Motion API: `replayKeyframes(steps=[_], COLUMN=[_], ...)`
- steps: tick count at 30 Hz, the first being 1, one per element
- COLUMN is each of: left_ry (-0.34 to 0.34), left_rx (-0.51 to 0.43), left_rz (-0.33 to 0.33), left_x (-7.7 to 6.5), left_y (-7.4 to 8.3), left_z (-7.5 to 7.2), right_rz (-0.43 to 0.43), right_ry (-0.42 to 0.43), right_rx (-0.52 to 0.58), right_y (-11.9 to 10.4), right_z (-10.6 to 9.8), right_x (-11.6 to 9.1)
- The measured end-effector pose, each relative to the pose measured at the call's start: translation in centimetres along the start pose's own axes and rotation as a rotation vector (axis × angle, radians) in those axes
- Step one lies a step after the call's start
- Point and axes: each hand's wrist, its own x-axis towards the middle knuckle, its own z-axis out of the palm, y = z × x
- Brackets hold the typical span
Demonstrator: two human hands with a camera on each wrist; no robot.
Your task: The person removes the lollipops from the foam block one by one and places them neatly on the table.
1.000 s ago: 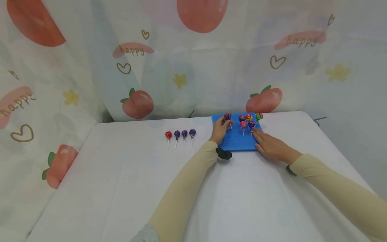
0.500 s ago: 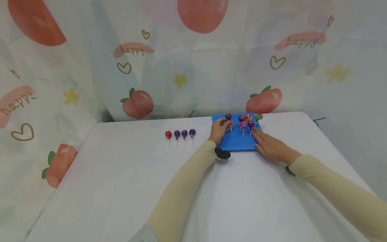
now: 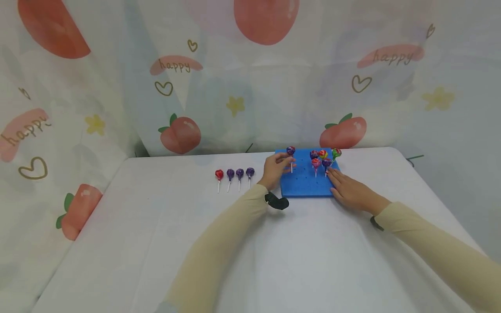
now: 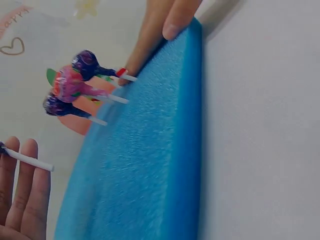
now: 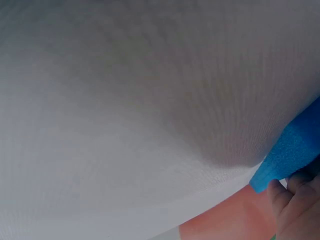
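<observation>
My left hand pinches a dark purple lollipop over the left part of the blue foam board. Its white stick points down, and in the left wrist view the free end shows apart from the foam. Along the board's right edge rests my right hand, fingers extended. Several lollipops stand upright in the board near that hand: a pink one, purple ones, a red-and-yellow one and a green one. Small holes dot the foam.
Left of the board, a red lollipop and several purple lollipops lie in a row on the white table. A printed cloth hangs behind the table's far edge.
My left hand has shifted left with the purple lollipop, whose stick now hangs nearly upright. My right hand keeps its place on the board's edge.
</observation>
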Motion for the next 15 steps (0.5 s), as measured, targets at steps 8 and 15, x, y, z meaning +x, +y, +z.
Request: replayKeyframes(steps=[8, 15], left_ry=[-0.043, -0.015], left_rx=[0.025, 0.051], left_rz=[0.020, -0.027], left_x=[-1.6, -2.9], left_y=[2.2, 3.3], left_z=[-2.7, -4.9], right_rz=[0.003, 0.001], right_ry=[-0.005, -0.007], right_rx=[0.016, 0.023], right_y=[-0.2, -0.3], right_z=[-0.4, -0.3], right_x=[-0.1, -0.1])
